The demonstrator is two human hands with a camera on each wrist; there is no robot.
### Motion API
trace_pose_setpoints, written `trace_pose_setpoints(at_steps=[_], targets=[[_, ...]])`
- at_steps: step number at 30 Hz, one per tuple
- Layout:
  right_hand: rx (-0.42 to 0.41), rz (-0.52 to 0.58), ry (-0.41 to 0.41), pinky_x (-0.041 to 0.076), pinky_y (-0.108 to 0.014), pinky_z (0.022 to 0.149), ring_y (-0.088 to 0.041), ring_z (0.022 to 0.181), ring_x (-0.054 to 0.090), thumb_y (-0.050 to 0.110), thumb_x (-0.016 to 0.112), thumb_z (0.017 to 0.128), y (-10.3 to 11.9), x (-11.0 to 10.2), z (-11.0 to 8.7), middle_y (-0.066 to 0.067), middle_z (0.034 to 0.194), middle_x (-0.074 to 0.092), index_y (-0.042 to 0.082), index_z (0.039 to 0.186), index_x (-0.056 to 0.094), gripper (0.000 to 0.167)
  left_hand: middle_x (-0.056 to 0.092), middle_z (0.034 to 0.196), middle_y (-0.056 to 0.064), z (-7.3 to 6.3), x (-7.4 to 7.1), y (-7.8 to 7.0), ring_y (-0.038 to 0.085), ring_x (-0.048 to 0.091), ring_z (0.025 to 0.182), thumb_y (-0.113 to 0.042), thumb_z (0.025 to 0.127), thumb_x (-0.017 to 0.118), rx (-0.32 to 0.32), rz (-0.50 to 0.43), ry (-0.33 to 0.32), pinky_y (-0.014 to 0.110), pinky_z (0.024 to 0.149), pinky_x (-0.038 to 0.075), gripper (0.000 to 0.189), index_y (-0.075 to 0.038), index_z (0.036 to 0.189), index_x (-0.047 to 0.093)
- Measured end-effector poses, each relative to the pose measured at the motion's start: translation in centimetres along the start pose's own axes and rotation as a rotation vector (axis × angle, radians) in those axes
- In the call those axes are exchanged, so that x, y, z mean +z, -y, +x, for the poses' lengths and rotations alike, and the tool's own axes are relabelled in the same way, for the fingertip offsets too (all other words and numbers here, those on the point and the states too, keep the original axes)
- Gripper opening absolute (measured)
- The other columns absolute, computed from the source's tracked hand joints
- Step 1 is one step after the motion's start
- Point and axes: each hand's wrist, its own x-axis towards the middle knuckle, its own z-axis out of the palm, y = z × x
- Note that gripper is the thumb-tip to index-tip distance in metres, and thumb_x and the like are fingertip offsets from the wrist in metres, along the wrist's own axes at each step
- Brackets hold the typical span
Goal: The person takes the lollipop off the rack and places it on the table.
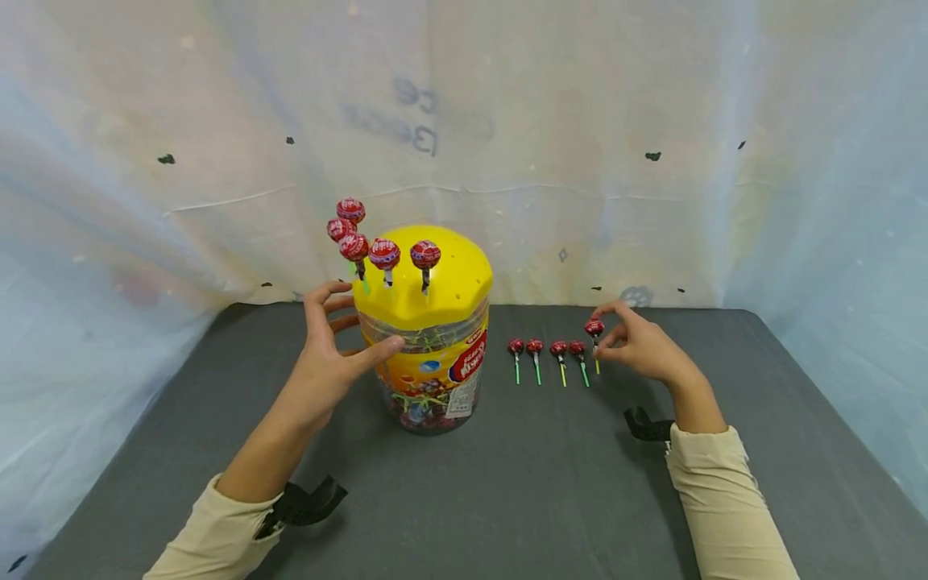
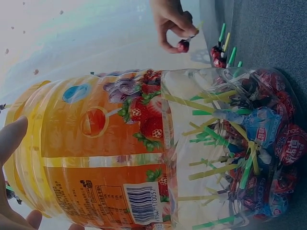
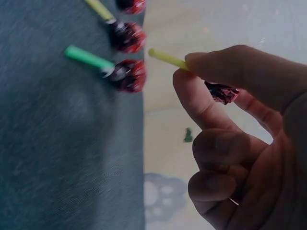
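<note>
A large clear jar (image 1: pixel 428 362) with an orange label and a yellow lid (image 1: pixel 453 266) stands on the table. My left hand (image 1: pixel 326 354) holds it near the lid, thumb in front and fingers around the left side. Several red-wrapped lollipops (image 1: pixel 424 255) stand upright in the lid. My right hand (image 1: pixel 641 342) pinches a lollipop (image 1: pixel 594 327) by its yellow stick (image 3: pixel 165 58) between thumb and index finger, candy end up, at the right end of a row. That row is several lollipops (image 1: pixel 558 349) lying on the table, sticks toward me.
More lollipops (image 2: pixel 264 129) fill the bottom of the jar. The dark grey table (image 1: pixel 507 499) ends at a pale plastic sheet (image 1: pixel 551 145) hanging behind. Black straps (image 1: pixel 308 503) hang from both wrists.
</note>
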Motion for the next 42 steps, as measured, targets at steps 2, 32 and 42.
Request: trace_pose_setpoints(at_steps=[2, 32, 42], targets=[[0.01, 0.004, 0.012, 0.046, -0.034, 0.072, -0.017, 0.083, 0.066, 0.012, 0.069, 0.093, -0.5, 0.1, 0.1, -0.006, 0.092, 0.075, 0.009, 0.138, 0.042, 0.053, 0.017, 0.154, 0.007, 0.0, 0.0, 0.0, 0.029, 0.021, 0.139, -0.024, 0.091, 0.073, -0.005, 0.001, 0.0, 0.059, 0.109, 0.037, 0.089, -0.025, 0.147, 0.005], [0.077, 0.007, 0.061, 0.042, -0.031, 0.06, -0.015, 0.066, 0.051, 0.01, 0.07, 0.089, -4.5, 1.9, 1.3, -0.009, 0.088, 0.07, 0.0, 0.14, 0.048, 0.056, 0.018, 0.155, 0.009, 0.1, -0.1, 0.1, 0.031, 0.023, 0.139, -0.024, 0.091, 0.073, 0.0, 0.018, 0.004, 0.059, 0.109, 0.037, 0.09, -0.021, 0.149, 0.004], [0.081, 0.007, 0.07, 0.042, -0.031, 0.061, -0.015, 0.068, 0.052, 0.013, 0.07, 0.09, -4.8, 1.7, 1.2, -0.011, 0.09, 0.07, 0.0, 0.14, 0.047, 0.057, 0.018, 0.154, 0.01, 0.0, 0.0, 0.1, 0.031, 0.023, 0.139, -0.025, 0.091, 0.073, 0.004, 0.023, 0.003, 0.058, 0.109, 0.037, 0.089, -0.023, 0.149, 0.005]])
